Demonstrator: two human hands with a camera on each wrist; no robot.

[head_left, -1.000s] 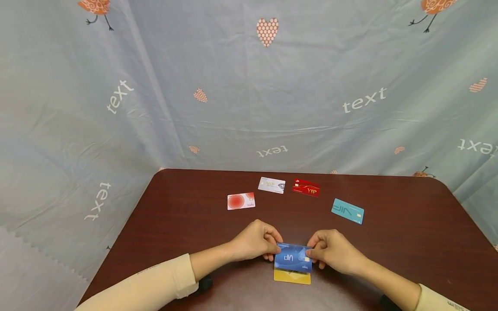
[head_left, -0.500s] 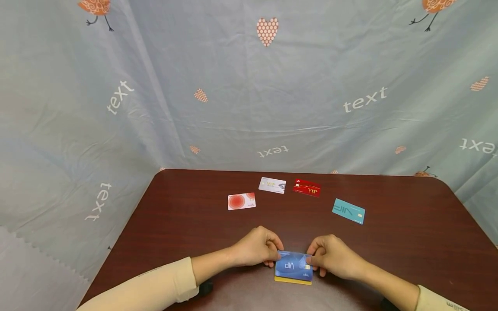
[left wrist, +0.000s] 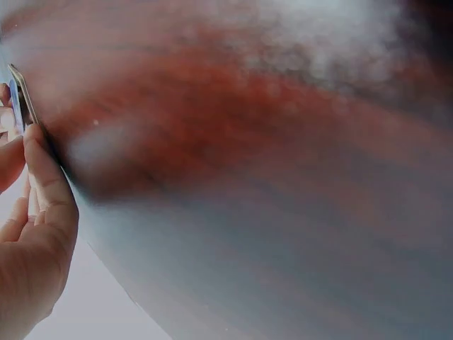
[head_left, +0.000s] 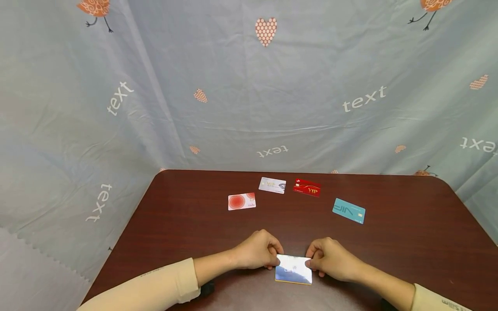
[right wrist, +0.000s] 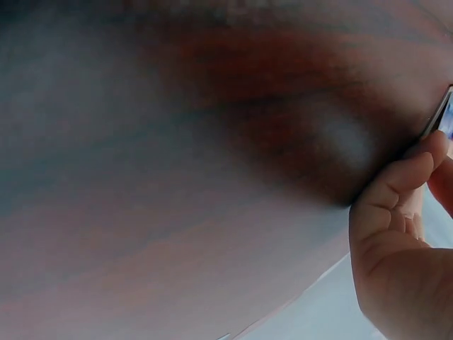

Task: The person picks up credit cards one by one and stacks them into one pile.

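Note:
A blue card lies over a yellow card near the front of the table, with only a thin yellow strip showing along its near edge. Light glares white off the blue card's far half. My left hand pinches the blue card's left end between thumb and fingers. At the opposite end, my right hand pinches it the same way. From the left wrist, my left hand shows at the edge of the two stacked cards. The right wrist view has my right hand at a card edge, mostly cut off.
Farther back on the dark brown table lie a white card with red circles, a white VIP card, a red VIP card and a teal card. A grey-blue curtain hangs behind the table.
Both hands have brought the blue card down and toward me over the yellow card, which is now almost fully covered. A glare has appeared on the blue card. The other cards stay put.

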